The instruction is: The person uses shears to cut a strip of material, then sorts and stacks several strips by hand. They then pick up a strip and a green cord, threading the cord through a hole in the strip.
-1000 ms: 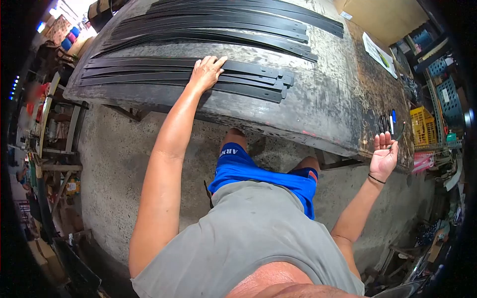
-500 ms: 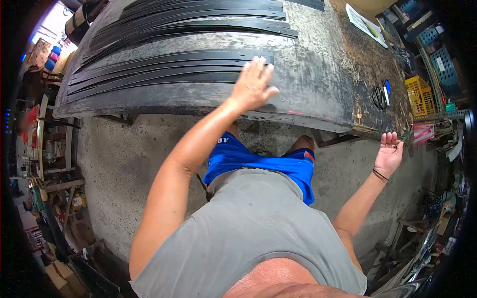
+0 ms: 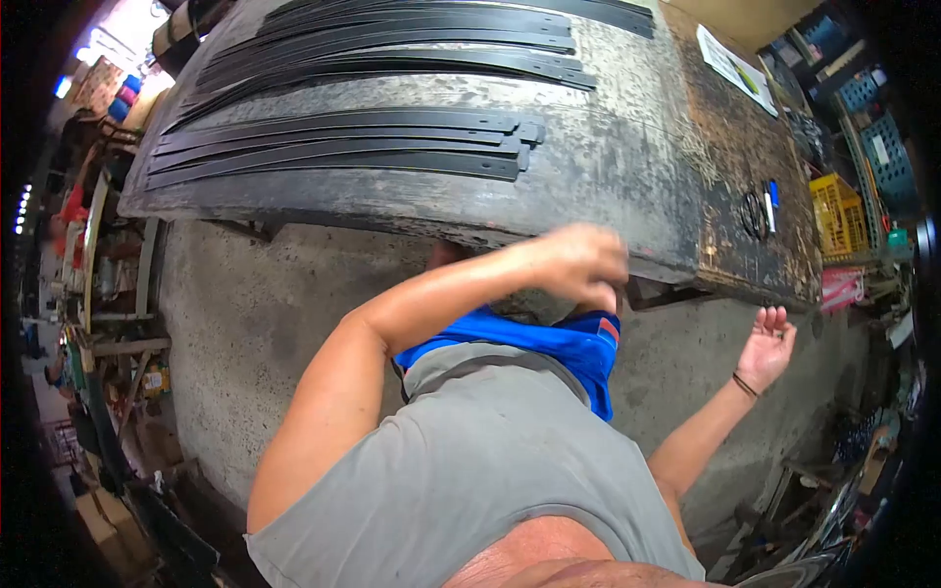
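My left hand (image 3: 580, 264), smeared by motion, hangs in front of the table's near edge with its fingers bent downward. Nothing shows in it. Out to the side, past the table corner, my right hand (image 3: 767, 351) is open, palm up with fingers loosely curled and nothing in them. The nearest bundle of flat black strips (image 3: 343, 147) lies along the front of the worn table (image 3: 627, 147), its right ends slightly uneven and with small slots. Behind it, another bundle of black strips (image 3: 412, 64) fans out toward the left.
On the table's right part lie black scissors (image 3: 754, 215), a white and a blue pen (image 3: 771, 208), some loose string (image 3: 698, 157) and a paper sheet (image 3: 735, 71). A yellow crate (image 3: 838, 216) stands beyond the right edge. Cluttered benches line the left side.
My left hand has left the right end of the front strips and moved right and toward my body. My right hand has dropped slightly. The strips' ends now show uncovered.
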`<state>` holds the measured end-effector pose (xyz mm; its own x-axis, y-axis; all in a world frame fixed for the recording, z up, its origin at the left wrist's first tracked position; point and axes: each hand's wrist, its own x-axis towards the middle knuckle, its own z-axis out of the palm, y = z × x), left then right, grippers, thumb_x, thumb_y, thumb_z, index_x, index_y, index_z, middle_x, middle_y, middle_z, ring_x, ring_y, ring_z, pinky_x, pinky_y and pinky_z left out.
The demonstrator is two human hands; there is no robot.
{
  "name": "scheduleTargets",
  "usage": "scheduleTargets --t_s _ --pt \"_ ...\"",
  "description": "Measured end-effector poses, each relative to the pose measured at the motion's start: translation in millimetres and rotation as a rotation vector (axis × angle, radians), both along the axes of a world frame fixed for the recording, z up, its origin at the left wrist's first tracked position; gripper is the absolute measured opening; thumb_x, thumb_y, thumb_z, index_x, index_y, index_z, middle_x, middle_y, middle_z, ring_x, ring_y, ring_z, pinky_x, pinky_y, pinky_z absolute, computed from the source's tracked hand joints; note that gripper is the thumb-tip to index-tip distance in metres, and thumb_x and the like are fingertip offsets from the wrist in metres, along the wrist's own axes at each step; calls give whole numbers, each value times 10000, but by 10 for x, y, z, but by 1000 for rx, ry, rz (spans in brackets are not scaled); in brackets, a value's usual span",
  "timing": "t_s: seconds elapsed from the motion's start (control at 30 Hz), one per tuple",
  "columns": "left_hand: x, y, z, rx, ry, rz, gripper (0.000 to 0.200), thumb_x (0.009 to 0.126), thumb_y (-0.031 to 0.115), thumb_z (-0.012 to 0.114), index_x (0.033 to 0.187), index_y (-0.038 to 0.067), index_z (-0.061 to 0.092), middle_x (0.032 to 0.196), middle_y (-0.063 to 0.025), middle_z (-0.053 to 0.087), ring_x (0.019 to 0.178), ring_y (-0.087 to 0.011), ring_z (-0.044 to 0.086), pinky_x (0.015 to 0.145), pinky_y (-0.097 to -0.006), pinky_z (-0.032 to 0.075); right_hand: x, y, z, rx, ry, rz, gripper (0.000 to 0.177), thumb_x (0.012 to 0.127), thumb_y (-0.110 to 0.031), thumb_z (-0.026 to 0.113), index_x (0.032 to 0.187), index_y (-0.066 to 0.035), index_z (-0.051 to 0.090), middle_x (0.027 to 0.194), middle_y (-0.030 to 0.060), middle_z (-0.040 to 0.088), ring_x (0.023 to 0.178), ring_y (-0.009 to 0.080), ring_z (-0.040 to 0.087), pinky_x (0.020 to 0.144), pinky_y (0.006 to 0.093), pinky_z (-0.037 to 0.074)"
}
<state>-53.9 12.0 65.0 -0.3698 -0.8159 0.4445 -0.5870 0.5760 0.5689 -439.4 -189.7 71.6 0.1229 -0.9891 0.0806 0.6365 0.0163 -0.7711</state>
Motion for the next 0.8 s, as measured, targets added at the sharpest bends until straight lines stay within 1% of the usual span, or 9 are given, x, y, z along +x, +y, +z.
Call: scheduleTargets --t_s 0.07,0.13,0.2,0.33,0.4,0.5,0.53,0.7,0.8 --pt "508 -201 -154 -215 37 429 279 736 248 727 924 58 646 988 -135 628 956 -344 582 837 -434 473 -162 -15 -76 22 -13 7 245 975 -264 483 877 -50 551 1049 126 647 957 252 619 925 434 486" --pt "1048 -284 -293 -339 -78 871 304 753 260 707 985 71 650 978 -127 627 947 -330 585 832 -436 468 -278 -14 -149 28 -4 -16 258 981 -276 475 874 -53 549 1058 125 642 966 254 617 929 430 485" --pt "1440 -331 -489 -197 -203 1203 332 837 283 581 1115 102 603 1101 -133 593 1073 -314 536 908 -454 405 -300 -32 -183 33 6 -46 271 986 -288 466 870 -56 548 1067 124 638 974 255 615 934 427 484" --pt "1678 -429 -698 22 -495 1312 417 881 452 502 1117 128 618 1123 -119 595 1118 -302 509 951 -514 337 -132 28 -154 92 18 -113 252 957 -236 507 916 2 577 987 135 612 922 239 591 892 416 490" --pt "1364 -378 -94 419 -548 1280 525 860 569 491 1113 132 635 1121 -117 604 1118 -291 517 945 -522 333 -63 131 -44 111 -27 -95 256 913 -181 545 951 68 587 916 135 572 867 223 545 860 411 482" --pt "1386 -439 -273 303 -580 1294 659 815 684 477 1132 128 634 1133 -133 614 1107 -302 530 939 -493 330 -152 146 -92 57 -24 -160 218 924 -198 557 932 20 561 924 117 579 845 226 548 845 426 488" --pt "1417 -493 -245 437 -595 1277 718 799 715 467 1179 122 610 1193 -145 585 1168 -316 497 984 -541 285 -98 204 -25 98 30 -308 189 924 -205 561 943 -17 561 940 103 590 854 228 565 827 426 502" --pt "1289 -759 -66 699 -446 1299 876 765 769 451 1333 102 491 1392 -210 413 1342 -364 309 1054 -647 128 -334 219 -47 89 48 -449 143 937 -235 566 940 -94 539 942 60 604 847 192 585 802 407 521" --pt "1206 -773 -254 495 -590 1366 739 800 676 488 1241 85 546 1296 -198 497 1274 -361 393 1026 -647 175 -455 167 -30 109 82 -560 135 934 -227 583 939 -99 541 933 41 601 842 171 582 791 381 525"
